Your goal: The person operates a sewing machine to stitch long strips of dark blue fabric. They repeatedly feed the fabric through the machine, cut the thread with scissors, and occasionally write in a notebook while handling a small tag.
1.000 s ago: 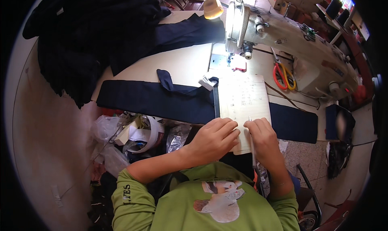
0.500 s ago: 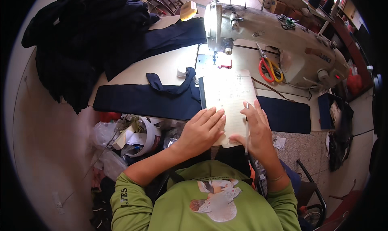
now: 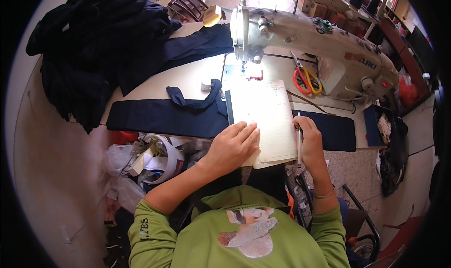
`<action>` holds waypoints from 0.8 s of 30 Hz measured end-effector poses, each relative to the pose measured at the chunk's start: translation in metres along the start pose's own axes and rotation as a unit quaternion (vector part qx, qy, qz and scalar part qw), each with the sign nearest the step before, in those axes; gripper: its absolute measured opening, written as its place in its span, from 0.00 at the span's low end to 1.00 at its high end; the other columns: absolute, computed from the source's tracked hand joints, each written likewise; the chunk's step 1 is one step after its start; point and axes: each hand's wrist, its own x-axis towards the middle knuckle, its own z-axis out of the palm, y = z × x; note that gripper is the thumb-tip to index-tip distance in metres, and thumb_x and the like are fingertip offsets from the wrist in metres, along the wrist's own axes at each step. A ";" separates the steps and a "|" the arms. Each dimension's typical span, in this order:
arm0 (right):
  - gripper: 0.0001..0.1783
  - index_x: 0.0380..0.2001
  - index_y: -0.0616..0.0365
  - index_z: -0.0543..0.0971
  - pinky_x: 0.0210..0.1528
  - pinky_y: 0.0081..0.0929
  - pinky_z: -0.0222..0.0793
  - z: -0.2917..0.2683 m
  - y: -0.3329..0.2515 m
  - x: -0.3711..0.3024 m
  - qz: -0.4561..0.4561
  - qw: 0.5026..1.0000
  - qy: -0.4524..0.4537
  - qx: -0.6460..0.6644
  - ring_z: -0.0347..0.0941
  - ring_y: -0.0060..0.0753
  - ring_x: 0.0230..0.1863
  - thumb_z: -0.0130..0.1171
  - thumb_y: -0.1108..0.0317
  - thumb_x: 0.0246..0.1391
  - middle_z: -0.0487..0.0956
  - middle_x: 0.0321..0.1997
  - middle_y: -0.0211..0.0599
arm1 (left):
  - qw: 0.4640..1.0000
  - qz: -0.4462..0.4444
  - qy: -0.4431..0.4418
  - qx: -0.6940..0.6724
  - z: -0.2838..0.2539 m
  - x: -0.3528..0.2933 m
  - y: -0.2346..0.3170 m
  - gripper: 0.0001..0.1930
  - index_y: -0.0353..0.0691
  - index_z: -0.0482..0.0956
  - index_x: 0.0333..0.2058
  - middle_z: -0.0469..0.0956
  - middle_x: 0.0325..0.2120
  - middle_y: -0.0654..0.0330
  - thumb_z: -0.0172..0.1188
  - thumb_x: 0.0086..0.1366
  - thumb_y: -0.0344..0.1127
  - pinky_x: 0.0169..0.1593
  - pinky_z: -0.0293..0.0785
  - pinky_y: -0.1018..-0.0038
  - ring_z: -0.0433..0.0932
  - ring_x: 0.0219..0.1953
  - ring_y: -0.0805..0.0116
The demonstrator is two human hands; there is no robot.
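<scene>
A lined notebook (image 3: 275,132) lies near the table's front edge, with handwriting near its top and a dark strip along its left side. My left hand (image 3: 232,143) rests flat on the lower left of its page, fingers stretched out and holding nothing. Beside the right edge, my right hand (image 3: 311,141) is closed around a slim, clear pen (image 3: 299,148) that points roughly up and down the page. Under the notebook runs folded dark navy cloth (image 3: 164,118), showing on both sides. A narrow navy strip (image 3: 192,102) curls on top of it at the left.
Behind the notebook stands a sewing machine (image 3: 324,47) with its lamp lit. Scissors (image 3: 306,80) with red and yellow handles lie by its base. Dark garments (image 3: 94,47) are heaped at the left. Below the table edge sits a filled white bin (image 3: 171,160); a blue box (image 3: 376,125) is at the right.
My right hand has moved right, off the page to the notebook's edge, its fingers drawn in around the pen. More of the page shows. My left hand stays on the notebook.
</scene>
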 end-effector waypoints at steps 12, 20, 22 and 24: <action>0.35 0.54 0.58 0.69 0.68 0.47 0.61 -0.023 -0.032 -0.034 -0.125 0.992 -0.004 0.006 0.64 0.58 0.68 0.75 0.63 0.46 0.71 0.64 0.55 | 0.996 -0.005 -0.045 0.082 0.004 0.026 0.014 0.21 0.44 0.77 0.53 0.74 0.43 0.60 0.63 0.59 0.37 0.57 0.69 0.63 0.73 0.48 0.60; 0.22 0.52 0.59 0.69 0.64 0.40 0.66 -0.039 0.016 -0.036 0.015 0.974 0.217 -0.060 0.70 0.49 0.64 0.62 0.81 0.56 0.74 0.60 0.54 | 0.998 0.057 -0.029 -0.016 0.022 0.032 0.030 0.27 0.40 0.76 0.54 0.72 0.54 0.58 0.67 0.57 0.44 0.59 0.68 0.65 0.71 0.57 0.60; 0.22 0.52 0.60 0.69 0.61 0.38 0.68 -0.040 0.021 -0.036 0.017 0.975 0.211 -0.070 0.72 0.50 0.62 0.62 0.81 0.55 0.74 0.60 0.54 | 0.998 0.053 -0.037 -0.029 0.019 0.029 0.028 0.27 0.40 0.76 0.54 0.72 0.54 0.58 0.67 0.57 0.44 0.59 0.69 0.65 0.72 0.57 0.60; 0.23 0.52 0.60 0.70 0.60 0.38 0.69 -0.041 0.021 -0.034 -0.014 0.969 0.216 -0.119 0.73 0.50 0.59 0.63 0.82 0.54 0.75 0.59 0.53 | 0.997 0.048 -0.042 -0.034 0.018 0.026 0.026 0.28 0.40 0.76 0.54 0.72 0.55 0.58 0.68 0.56 0.43 0.59 0.69 0.64 0.73 0.57 0.60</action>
